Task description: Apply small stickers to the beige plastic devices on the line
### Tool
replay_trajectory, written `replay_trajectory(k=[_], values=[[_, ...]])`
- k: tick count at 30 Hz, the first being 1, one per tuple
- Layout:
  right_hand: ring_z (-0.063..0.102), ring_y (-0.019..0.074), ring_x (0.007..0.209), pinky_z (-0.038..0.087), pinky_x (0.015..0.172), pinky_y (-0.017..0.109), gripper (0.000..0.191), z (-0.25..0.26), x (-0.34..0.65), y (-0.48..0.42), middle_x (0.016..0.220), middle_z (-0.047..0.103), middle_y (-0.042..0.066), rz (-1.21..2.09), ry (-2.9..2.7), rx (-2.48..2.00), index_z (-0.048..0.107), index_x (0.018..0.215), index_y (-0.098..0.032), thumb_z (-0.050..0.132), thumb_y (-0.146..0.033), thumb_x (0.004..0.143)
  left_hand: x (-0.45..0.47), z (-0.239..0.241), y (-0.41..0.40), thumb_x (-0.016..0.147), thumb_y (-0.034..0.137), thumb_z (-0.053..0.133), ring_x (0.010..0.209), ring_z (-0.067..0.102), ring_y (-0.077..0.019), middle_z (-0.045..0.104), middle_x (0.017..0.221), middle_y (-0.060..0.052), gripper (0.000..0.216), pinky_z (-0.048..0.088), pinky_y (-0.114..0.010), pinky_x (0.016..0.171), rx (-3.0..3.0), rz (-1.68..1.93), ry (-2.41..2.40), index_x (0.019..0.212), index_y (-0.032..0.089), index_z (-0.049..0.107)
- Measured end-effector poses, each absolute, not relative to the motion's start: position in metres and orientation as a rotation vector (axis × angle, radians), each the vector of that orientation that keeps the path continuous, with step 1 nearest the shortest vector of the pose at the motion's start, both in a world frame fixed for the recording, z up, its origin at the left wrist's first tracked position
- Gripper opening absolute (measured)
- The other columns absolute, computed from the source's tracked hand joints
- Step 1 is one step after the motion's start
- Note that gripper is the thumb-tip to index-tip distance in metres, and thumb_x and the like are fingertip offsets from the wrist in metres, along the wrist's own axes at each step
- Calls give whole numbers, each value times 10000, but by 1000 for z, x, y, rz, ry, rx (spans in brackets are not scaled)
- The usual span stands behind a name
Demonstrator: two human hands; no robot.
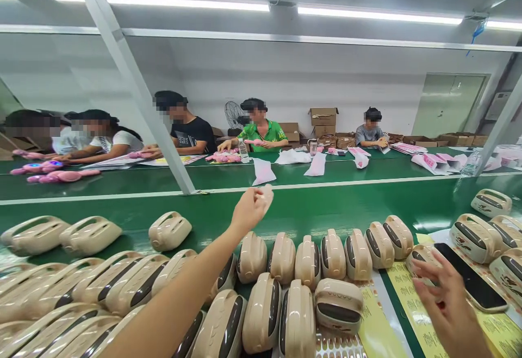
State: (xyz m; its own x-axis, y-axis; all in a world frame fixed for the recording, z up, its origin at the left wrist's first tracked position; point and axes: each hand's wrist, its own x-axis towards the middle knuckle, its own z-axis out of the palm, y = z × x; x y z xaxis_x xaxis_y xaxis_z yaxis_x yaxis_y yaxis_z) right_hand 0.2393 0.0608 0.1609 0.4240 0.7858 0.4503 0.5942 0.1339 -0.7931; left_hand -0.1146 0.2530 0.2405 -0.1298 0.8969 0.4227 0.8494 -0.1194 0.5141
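Observation:
My left hand (249, 208) reaches out over the green belt (310, 211), fingers pinched on a small pale piece (267, 193). Below the arm lie several rows of beige plastic housings (281, 257) with dark panels. My right hand (446, 301) hovers at the lower right with its fingers spread and nothing in it, just left of a black phone (468, 276) lying on yellow sheets (408, 293).
More beige housings (475, 236) sit at the right and at the left (89, 234). A slanted white frame post (134, 83) crosses the belt. Across the line several seated people work with pink parts (57, 175), white bags (263, 172) and cardboard boxes (324, 116).

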Motion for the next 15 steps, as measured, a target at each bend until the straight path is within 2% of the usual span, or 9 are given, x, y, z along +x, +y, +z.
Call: replay_trajectory(k=[2,3,5,7,9,11,12,14,15], values=[[545,254,1078,467,868,409,580,180,199,65,1209,543,122,434,-1267,-1360,290,1330,-256,487,-457,823,-96,243,221,789,129,502,706,557,-157,562,811,-20,114,481,-332,662,2278,1199,1808,902,143,496],[497,257,1143,438,910,432,587,187,182,67,1261,504,124,539,-1266,-1249,260,1345,-263,486,-435,832,-86,242,202,793,131,474,718,556,-162,569,810,-30,82,479,-330,671,2415,1232,1661,866,159,497],[407,257,1234,406,951,446,620,196,153,70,1350,416,123,728,-1270,-1021,200,1372,-275,490,-403,839,-68,239,161,802,123,402,714,556,-170,584,763,-31,140,477,-324,676,2682,1234,1333,792,190,524],[327,245,1290,391,975,432,639,196,133,69,1423,320,96,853,-1256,-856,148,1388,-298,479,-382,848,-52,236,120,815,115,361,635,539,-166,598,695,-26,217,472,-298,606,2864,1219,1088,755,201,552],[275,235,1317,376,996,415,627,188,122,66,1466,240,50,878,-1235,-826,126,1392,-320,456,-360,860,-40,234,84,847,107,350,589,523,-178,615,657,-48,259,453,-307,551,3172,1101,741,746,168,581],[284,240,1313,396,983,411,618,172,121,61,1472,226,30,809,-1256,-924,109,1398,-321,426,-335,867,-31,231,56,868,95,319,544,512,-193,621,616,-66,331,422,-321,497,3361,878,500,731,145,615],[311,250,1300,417,963,420,628,163,123,60,1462,253,39,768,-1285,-981,97,1405,-311,417,-324,864,-30,227,46,881,94,286,573,543,-211,648,636,-85,376,425,-330,515,3354,729,475,778,158,642],[393,277,1250,458,906,458,675,146,132,59,1409,360,78,733,-1361,-1029,61,1418,-285,413,-315,843,-31,210,31,902,135,183,812,613,-264,699,863,-165,469,446,-362,692,3009,463,612,1013,174,637],[434,291,1217,471,877,483,700,139,138,60,1367,422,91,743,-1395,-1021,47,1421,-283,417,-319,828,-33,198,25,905,196,148,948,598,-299,678,975,-217,495,433,-396,780,2752,450,581,1123,132,587]])
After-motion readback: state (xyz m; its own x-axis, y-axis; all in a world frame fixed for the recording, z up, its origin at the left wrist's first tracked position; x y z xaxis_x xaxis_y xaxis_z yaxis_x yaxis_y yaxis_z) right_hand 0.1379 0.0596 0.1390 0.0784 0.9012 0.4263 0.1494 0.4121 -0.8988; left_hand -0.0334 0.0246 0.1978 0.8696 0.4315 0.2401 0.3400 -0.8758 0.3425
